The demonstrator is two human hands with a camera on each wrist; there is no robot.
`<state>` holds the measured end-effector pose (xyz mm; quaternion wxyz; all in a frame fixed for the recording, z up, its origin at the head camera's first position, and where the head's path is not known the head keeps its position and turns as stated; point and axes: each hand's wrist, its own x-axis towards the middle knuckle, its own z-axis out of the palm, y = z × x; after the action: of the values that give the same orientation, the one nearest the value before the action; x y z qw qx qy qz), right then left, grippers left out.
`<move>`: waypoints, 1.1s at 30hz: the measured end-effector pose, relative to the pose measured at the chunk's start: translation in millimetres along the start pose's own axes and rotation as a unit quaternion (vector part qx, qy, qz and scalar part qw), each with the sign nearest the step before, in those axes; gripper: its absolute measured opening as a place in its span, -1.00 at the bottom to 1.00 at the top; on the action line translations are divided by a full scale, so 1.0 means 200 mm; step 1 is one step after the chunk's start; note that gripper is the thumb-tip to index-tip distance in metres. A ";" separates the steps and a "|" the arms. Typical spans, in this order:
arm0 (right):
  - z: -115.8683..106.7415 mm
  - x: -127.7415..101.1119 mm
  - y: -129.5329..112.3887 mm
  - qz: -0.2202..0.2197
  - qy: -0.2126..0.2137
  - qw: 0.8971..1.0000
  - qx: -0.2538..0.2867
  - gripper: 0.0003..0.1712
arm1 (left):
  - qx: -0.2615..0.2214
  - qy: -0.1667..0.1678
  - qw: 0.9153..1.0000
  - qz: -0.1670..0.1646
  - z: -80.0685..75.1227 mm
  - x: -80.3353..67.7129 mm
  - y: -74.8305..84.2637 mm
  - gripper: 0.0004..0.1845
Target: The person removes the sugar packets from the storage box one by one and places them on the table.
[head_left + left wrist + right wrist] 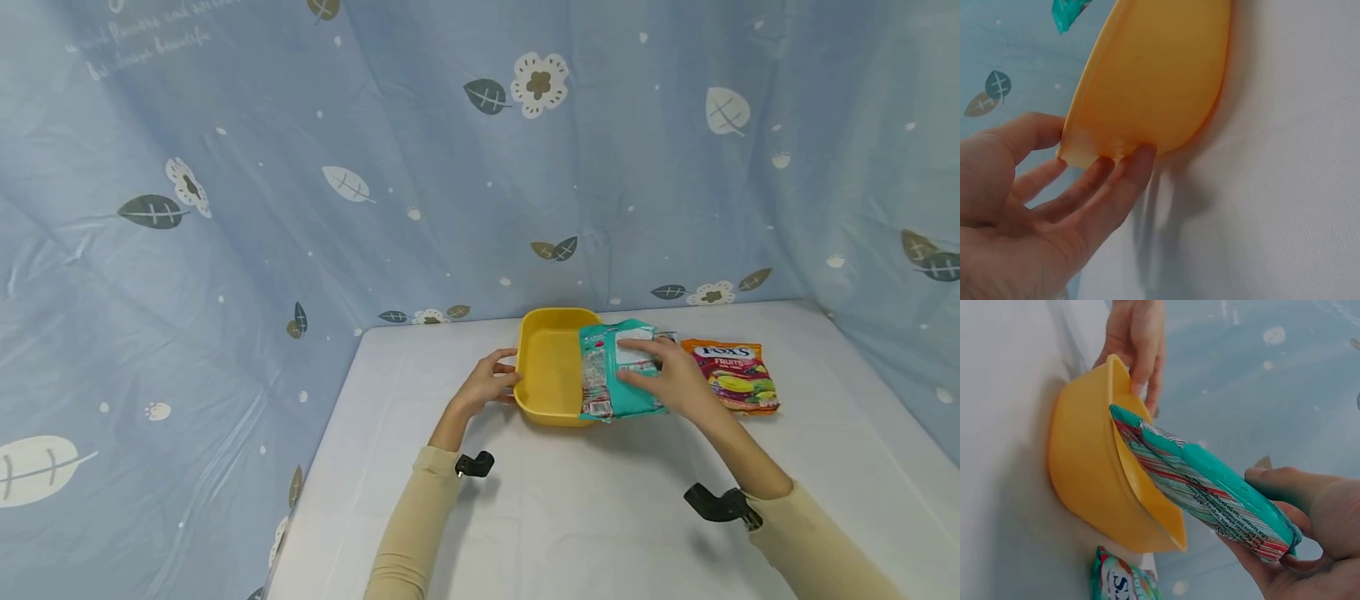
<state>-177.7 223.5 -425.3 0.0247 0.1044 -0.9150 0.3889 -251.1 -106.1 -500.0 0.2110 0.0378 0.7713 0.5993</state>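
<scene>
In the head view my left hand holds the left side of a yellow plastic basin. Its thumb is at the rim and its fingers lie against the outer wall in the left wrist view, where the basin shows from the side. My right hand grips a teal candy bag over the basin's right edge. Seen in the right wrist view, the bag is tilted, one end at the basin's rim, the other between thumb and fingers of the right hand.
An orange and purple Fox's Fruits candy bag lies right of the basin. Another, teal-edged candy bag lies beside the basin, mostly hidden in the head view. The white-covered table meets a blue patterned curtain at the back.
</scene>
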 end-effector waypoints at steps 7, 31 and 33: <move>0.00 -0.06 0.03 0.013 -0.001 1.000 0.009 -0.38 | 0.000 -0.002 1.000 -0.002 0.00 -0.01 0.00 -0.37; -0.04 -0.17 0.12 0.024 -0.001 0.999 0.031 -0.36 | -0.008 -0.001 1.000 -0.006 -0.01 0.00 0.00 -0.35; -0.04 -0.18 0.12 0.028 -0.004 0.999 0.034 -0.35 | -0.009 0.000 1.000 -0.005 -0.01 0.00 0.00 -0.35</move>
<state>-148.7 251.9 -441.8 0.0064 0.0808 -0.9040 0.4198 -251.4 -108.0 -499.4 0.2144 0.0320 0.7662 0.6050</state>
